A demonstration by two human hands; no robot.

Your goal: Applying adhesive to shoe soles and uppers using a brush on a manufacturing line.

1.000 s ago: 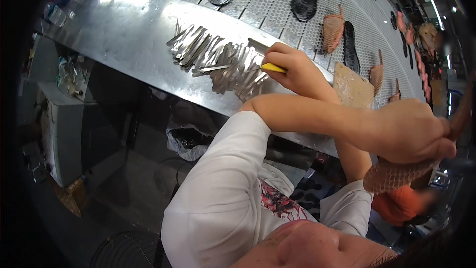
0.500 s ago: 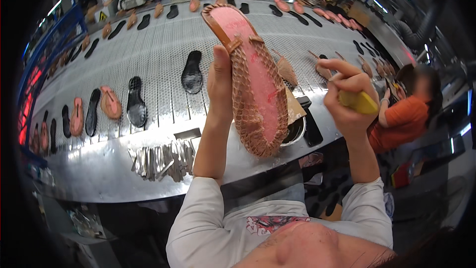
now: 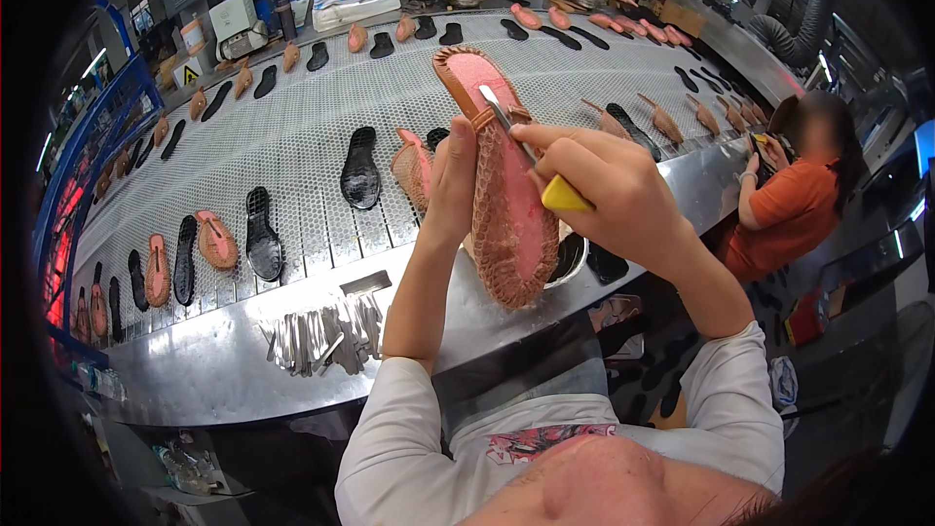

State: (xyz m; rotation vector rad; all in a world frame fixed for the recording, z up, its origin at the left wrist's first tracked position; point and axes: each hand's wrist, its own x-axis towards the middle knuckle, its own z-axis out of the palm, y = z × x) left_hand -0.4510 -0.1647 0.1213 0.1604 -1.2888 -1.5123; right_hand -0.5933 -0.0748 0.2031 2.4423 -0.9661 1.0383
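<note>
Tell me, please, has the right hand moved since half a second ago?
Yes. Judged against the pile of metal strips, the right hand has moved leftward, nearer to it, and is now over the held shoe.

Left hand [image 3: 451, 180] raised, gripping; right hand [image 3: 609, 178] closed, angled leftward.

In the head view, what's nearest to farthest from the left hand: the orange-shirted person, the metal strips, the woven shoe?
1. Woven shoe: held in the left hand.
2. Metal strips: piled to that hand's lower left.
3. Orange-shirted person: off to the right.
</note>
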